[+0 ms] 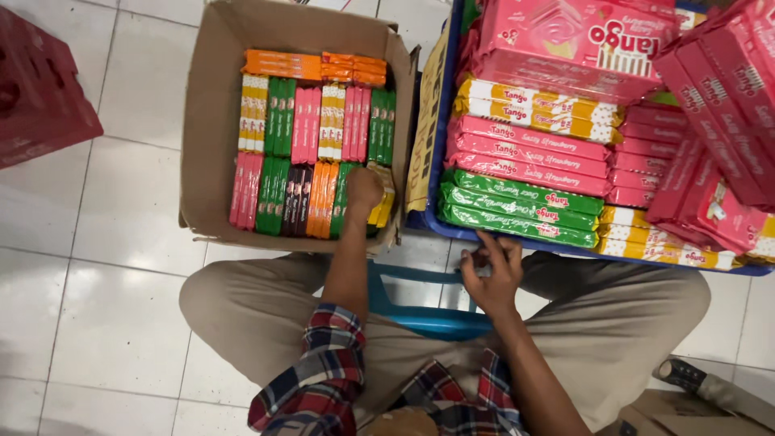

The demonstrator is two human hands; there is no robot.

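Now left hand (363,192) presses packs at carton's (211,121) near edge.

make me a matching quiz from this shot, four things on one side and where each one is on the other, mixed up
Things:
1. left hand
2. right hand
3. orange packs
4. red crate

Places:
A. along the far end of the cardboard box
B. on the floor tiles, left of the box
C. inside the box, at its near right corner
D. at the near rim of the blue tray

Pairs: 1-C, 2-D, 3-A, 4-B
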